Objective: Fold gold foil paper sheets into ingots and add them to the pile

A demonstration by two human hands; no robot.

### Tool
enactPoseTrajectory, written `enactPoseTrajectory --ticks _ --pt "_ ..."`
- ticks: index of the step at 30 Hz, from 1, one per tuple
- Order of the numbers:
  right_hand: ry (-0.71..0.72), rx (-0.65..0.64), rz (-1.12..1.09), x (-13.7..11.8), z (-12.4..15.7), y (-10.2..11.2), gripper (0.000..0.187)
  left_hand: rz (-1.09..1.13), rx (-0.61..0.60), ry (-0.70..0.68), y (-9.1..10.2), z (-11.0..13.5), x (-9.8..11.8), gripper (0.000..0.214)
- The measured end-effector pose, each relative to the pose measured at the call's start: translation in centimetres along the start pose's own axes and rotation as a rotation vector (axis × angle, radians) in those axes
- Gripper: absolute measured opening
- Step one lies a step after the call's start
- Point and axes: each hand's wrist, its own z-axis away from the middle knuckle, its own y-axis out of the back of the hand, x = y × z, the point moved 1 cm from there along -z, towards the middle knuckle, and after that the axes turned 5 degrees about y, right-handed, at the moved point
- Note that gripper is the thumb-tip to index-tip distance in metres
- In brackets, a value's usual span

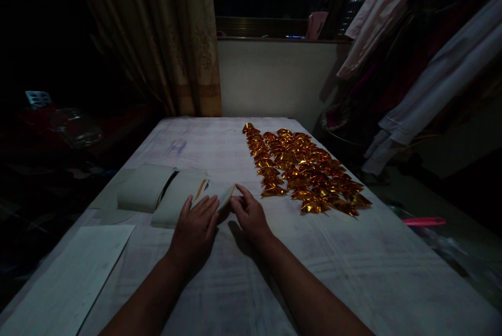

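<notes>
My left hand [196, 225] lies with its fingers stretched out over a pale stack of paper sheets [174, 200]. At the right end of this stack a paper sheet [224, 197] curves upward, and my right hand [250, 214] pinches its edge between thumb and fingers. An orange strip [201, 188] shows on the paper just beyond my left fingertips. Farther left sits a second pale stack [143, 187], with a dark gap between the two. To the right of my hands, several shiny gold folded-paper pieces [309, 168] are laid out in rows.
A pale plaid cloth covers the table [333, 268]. At the left front corner lies a large white sheet [70, 278]. A curtain [176, 37] hangs behind on the left, clothes [415, 100] on the right. A pink handle [425, 221] shows beyond the right edge.
</notes>
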Motion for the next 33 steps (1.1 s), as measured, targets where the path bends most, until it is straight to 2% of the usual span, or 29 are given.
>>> enactPoseTrajectory --ticks 2,5,10,14,17,19,22,25,28,30,33 --pt "-0.037 0.038 -0.020 0.1 0.1 0.3 0.057 0.023 -0.041 -0.042 -0.3 0.1 0.5 0.042" --pt "-0.091 0.093 -0.009 0.4 0.3 0.7 0.054 0.069 -0.081 -0.078 -0.7 0.3 0.8 0.041" --pt "-0.072 0.150 0.082 0.8 0.1 1.9 0.053 0.130 -0.045 -0.058 -1.0 0.3 0.2 0.039" --pt "0.074 0.218 0.202 -0.8 -0.5 3.9 0.063 0.201 0.054 -0.003 -0.3 0.2 -0.4 0.040" --pt "0.346 0.288 0.339 -2.9 -0.7 5.5 0.057 0.260 0.088 0.047 0.3 0.0 -0.6 0.043" --pt "0.501 0.186 0.452 -3.9 -0.6 5.8 0.048 0.313 0.119 0.099 0.6 0.0 -0.7 0.045" --pt "0.646 -0.026 0.595 -3.9 0.3 5.4 0.042 0.405 0.164 0.220 0.8 0.0 -0.9 0.049" --pt "0.733 -0.212 0.690 -2.9 1.7 4.5 0.042 0.448 0.208 0.317 0.8 -0.1 -1.2 0.051" --pt "0.745 -0.381 0.741 -2.3 3.0 4.4 0.036 0.434 0.238 0.317 0.6 -0.1 -1.6 0.051" --pt "0.707 -0.421 0.723 -2.2 3.5 4.9 0.033 0.387 0.191 0.252 0.1 -0.1 -1.9 0.048" --pt "0.592 -0.311 0.674 -2.1 3.3 6.0 0.025 0.255 0.058 0.116 -0.9 0.1 -1.9 0.041"
